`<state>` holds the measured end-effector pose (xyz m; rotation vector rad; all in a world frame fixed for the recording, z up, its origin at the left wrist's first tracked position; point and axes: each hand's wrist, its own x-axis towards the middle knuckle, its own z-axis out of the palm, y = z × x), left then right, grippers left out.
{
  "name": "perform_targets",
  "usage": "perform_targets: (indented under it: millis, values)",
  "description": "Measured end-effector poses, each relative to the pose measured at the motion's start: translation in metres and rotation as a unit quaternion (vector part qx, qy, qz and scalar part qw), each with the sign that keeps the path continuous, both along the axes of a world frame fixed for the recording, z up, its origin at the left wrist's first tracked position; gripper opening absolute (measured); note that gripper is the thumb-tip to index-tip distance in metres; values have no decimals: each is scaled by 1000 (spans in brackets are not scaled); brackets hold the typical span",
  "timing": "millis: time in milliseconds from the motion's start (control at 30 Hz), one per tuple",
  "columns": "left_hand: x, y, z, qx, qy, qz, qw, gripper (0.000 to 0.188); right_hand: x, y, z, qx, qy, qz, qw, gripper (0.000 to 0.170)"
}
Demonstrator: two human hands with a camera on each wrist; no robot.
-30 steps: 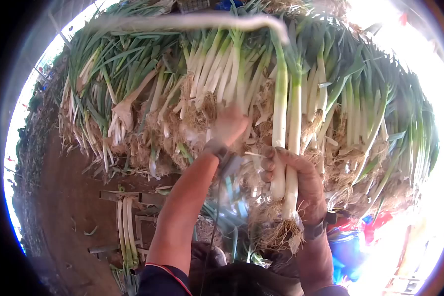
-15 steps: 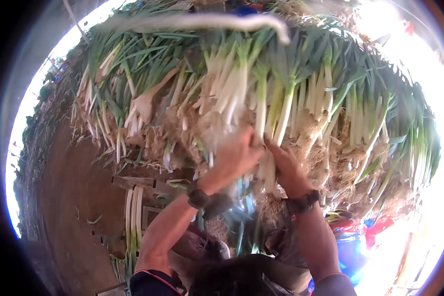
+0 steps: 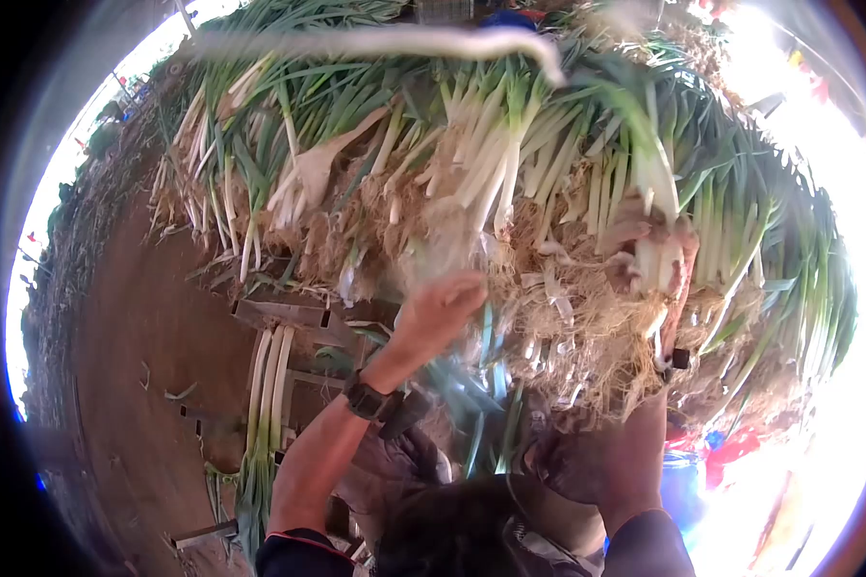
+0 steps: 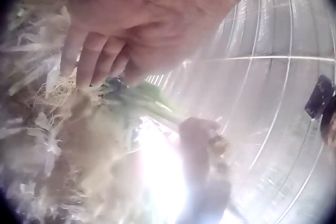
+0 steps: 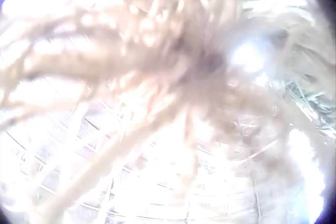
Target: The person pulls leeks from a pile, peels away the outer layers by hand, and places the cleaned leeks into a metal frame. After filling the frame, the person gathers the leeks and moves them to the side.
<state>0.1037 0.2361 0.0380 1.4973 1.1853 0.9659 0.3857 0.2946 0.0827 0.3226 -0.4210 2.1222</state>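
Note:
My right hand (image 3: 684,262) grips leeks (image 3: 656,262) by their white shafts, with the roots (image 3: 630,361) hanging toward me and the green leaves pointing away. In the right wrist view, pale roots (image 5: 178,66) fill most of the picture and are blurred. My left hand (image 3: 443,306) is in front of the pile, holding nothing. Its fingers (image 4: 94,56) hang loosely extended in the left wrist view, near roots (image 4: 63,90) of the pile.
A wide pile of leeks (image 3: 491,159) lies across the front, roots toward me. Several leeks (image 3: 271,385) lie on a metal frame (image 3: 298,321) at lower left, over brown ground (image 3: 135,317). A blue container (image 3: 681,486) stands at lower right.
The right hand has carried the leeks from the middle to the right. The left hand reached to the pile, came to the right hand at the leeks, then drew back leftward, apart from it.

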Motion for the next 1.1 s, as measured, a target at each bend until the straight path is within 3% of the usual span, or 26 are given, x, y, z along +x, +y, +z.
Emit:
perform_targets:
  millis: [33, 100, 133, 167, 200, 267, 333, 400, 433, 500, 567, 633, 700, 767, 800, 867, 900, 967, 1000, 1033, 1067, 1100]
  values:
    - [-4, -2, -6, 1, 44, -5, 999, 28, -14, -14, 25, 7, -24, -39, 999, 49]
    - [-5, -7, -34, -24, 84, -8, 996, 30, -52, -12, 15, 50, -249, -237, 938, 46]
    - [-6, -10, -67, 33, 94, -28, 995, 38, -66, -6, 0, 29, -281, -244, 928, 45]
    - [-7, -14, -83, 91, 104, -46, 989, 46, -78, -5, -6, -35, -306, -216, 926, 44]
    - [-5, -31, -53, 103, 160, -38, 981, 47, -85, -6, -6, -67, -271, -183, 943, 42]
    - [-5, -49, -37, 68, 139, -44, 987, 46, -95, -16, -1, -97, -239, -149, 955, 40]
    - [-5, -67, -39, 37, 119, -56, 991, 46, -102, -30, 18, -57, -193, -82, 976, 38]
    - [-7, -82, -49, 110, -121, -29, 986, 47, -112, -52, 40, -2, -191, -79, 978, 38]
    - [-6, -89, -45, 129, -177, -20, 976, 49, -120, -67, 53, 45, -189, -72, 978, 39]
    - [0, -100, -23, 173, -192, 28, 966, 55, -143, -126, 82, 70, -287, -140, 945, 49]
    - [12, -103, 6, 235, -177, 87, 952, 61, -179, -179, 91, 132, -209, -104, 963, 58]
    - [24, -105, 28, 291, -159, 146, 932, 68, -227, -212, 82, 3, -84, 50, 995, 63]
    - [30, -115, 43, 315, -152, 181, 919, 71, -257, -263, 81, -9, -68, 126, 990, 62]
    - [36, -134, 53, 376, -355, 264, 814, 73, -271, -299, 95, -22, -36, 157, 987, 62]
    - [33, -151, 61, 380, -344, 276, 813, 73, -276, -311, 98, -29, -7, 180, 983, 61]
    - [24, -187, 72, 254, -337, 324, 847, 68, -284, -323, 101, -17, 16, 220, 975, 61]
    - [16, -193, 65, 298, -229, 373, 848, 60, -289, -327, 105, -1, 34, 246, 969, 60]
    - [-4, -206, 71, 242, -244, 331, 879, 55, -296, -327, 106, 48, -15, 280, 959, 83]
    - [-13, -203, 69, 245, -333, 236, 880, 52, -292, -326, 104, 108, -72, 263, 956, 82]
    - [-28, -197, 63, 240, -333, 183, 893, 59, -283, -324, 102, 168, -128, 237, 948, 82]
    - [-34, -198, 64, 229, -366, 171, 886, 58, -271, -317, 100, 178, -122, 252, 943, 82]
    - [-37, -197, 64, 214, -402, 151, 877, 57, -255, -307, 98, 247, -96, 208, 941, 75]
